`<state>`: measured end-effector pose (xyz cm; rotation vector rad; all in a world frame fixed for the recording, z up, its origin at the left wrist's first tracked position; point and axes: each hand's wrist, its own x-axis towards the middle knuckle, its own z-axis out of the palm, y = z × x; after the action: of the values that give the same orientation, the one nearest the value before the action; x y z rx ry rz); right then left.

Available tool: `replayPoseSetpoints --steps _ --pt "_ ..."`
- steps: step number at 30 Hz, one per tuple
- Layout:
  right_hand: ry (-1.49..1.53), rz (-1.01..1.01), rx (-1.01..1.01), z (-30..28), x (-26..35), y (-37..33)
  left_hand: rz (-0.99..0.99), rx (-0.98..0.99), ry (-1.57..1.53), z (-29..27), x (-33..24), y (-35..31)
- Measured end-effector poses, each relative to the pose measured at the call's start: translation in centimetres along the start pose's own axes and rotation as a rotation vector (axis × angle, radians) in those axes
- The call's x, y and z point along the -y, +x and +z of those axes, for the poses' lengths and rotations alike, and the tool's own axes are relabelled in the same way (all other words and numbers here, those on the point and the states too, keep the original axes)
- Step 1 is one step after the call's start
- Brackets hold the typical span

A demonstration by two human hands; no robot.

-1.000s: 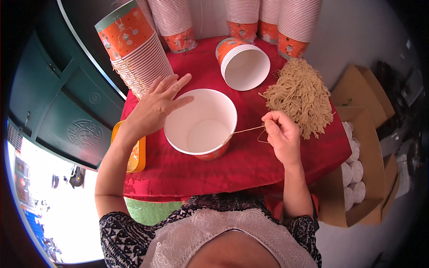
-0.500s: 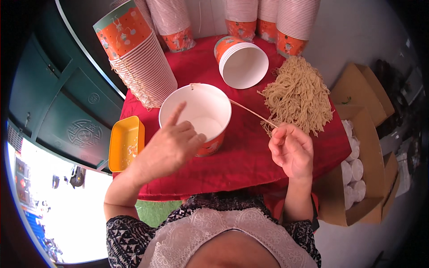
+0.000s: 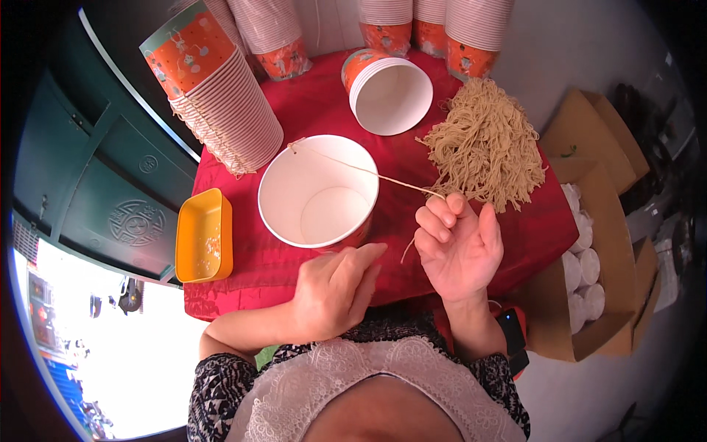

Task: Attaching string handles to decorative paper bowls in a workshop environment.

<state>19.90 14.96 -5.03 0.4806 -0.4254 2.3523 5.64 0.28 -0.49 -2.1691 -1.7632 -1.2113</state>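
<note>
A white-lined orange paper bucket [image 3: 283,191] stands upright on the red-covered table in front of me. A thin beige cord [image 3: 405,183] runs from the bucket's far-left rim across its mouth to my right hand [image 3: 460,247]. That hand pinches the cord between thumb-side fingertips, palm turned up, and a short loose end hangs beside it. Close to the bucket's near side, my left hand [image 3: 335,291] is closed, fingers curled and pressed together; what they hold, if anything, is hidden. Beyond my right hand lies a heap of beige cords [image 3: 486,144].
A tall leaning stack of corded buckets [image 3: 236,110] is at left, near a yellow tray [image 3: 183,247]. Nested buckets [image 3: 390,96] lie sideways at the back. Wrapped bucket stacks [image 3: 276,44] line the wall. A cardboard box [image 3: 615,258] with white round items stands right.
My left hand has drawn back from over the bucket toward me and curled. My right hand has shifted slightly left, and the cord now stretches across the bucket's mouth.
</note>
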Motion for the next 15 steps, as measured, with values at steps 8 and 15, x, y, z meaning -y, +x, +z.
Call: replayPoseSetpoints --steps 8,15 --pt "0.129 0.111 0.051 0.8 -1.2 -0.1 -0.565 0.167 -0.651 4.3 0.6 -0.7" --pt "-0.11 0.036 -0.019 0.0 -0.4 -0.5 -0.816 0.373 -0.804 3.1 0.7 -0.3"
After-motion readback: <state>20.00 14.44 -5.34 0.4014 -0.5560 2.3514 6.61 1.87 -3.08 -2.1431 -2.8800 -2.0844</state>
